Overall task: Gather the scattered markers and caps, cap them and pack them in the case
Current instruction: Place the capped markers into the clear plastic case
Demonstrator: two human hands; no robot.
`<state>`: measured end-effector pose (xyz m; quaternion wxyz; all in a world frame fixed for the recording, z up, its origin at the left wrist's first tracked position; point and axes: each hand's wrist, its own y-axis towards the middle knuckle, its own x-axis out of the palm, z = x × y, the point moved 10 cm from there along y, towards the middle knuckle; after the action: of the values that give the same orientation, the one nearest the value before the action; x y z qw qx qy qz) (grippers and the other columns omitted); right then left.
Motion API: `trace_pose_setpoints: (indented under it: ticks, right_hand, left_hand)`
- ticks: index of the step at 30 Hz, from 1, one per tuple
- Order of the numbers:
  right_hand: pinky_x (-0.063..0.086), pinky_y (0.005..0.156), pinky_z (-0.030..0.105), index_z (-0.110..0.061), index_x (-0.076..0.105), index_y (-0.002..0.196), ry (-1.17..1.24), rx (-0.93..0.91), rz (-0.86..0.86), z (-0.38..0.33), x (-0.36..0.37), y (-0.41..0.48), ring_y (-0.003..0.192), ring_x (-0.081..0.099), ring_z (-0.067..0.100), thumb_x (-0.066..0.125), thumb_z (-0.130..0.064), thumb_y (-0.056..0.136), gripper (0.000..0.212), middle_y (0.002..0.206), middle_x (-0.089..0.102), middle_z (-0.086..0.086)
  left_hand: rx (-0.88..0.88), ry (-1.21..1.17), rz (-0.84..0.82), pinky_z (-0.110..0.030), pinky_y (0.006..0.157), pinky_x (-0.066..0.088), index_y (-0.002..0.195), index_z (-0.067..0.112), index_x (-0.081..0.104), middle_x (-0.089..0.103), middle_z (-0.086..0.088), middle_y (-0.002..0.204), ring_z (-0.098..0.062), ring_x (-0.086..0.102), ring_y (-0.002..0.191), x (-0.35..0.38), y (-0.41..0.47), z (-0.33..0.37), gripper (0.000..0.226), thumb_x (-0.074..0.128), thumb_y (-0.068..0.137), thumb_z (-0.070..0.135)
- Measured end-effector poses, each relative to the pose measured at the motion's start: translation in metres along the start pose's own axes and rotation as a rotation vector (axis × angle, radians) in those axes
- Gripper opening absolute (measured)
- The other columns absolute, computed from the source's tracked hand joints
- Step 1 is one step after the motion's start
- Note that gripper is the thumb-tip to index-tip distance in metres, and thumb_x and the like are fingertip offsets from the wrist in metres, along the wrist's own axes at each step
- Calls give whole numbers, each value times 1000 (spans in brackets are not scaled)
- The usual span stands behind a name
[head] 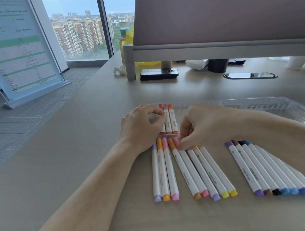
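L hand (pixel 141 128) pinches a red marker (pixel 160 108) at the clear case's (pixel 260 102) left end; R hand (pixel 202 126) grips a pink marker (pixel 191 168) just beside the case's near edge. Table (pixel 77 162) lies open at left.

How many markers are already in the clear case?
3, side by side at the case's left end: red marker, pinkish marker, orange marker. The left hand covers that corner, so another may be hidden.
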<state>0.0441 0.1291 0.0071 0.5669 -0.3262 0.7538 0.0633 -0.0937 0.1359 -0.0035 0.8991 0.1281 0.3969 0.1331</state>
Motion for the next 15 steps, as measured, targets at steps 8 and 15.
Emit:
trace_pose_setpoints:
  ticks: [8,15]
  right_hand:
    - [60,69,43,-13,77,75,-82,6,67,-3,0,5,63,64,17,77,-41,80,28,75,75,8]
    - [43,52,31,-13,68,61,-107,-12,95,-5,0,9,49,50,12,75,-40,79,33,48,52,-8]
  left_hand:
    - [-10,-7,7,-46,103,48,111,31,75,70,9,122,-14,61,113,-1,0,-1,20,63,96,38]
    - [-9,2,10,-47,104,47,110,32,74,70,11,121,-13,61,112,-1,1,-1,19,62,97,39]
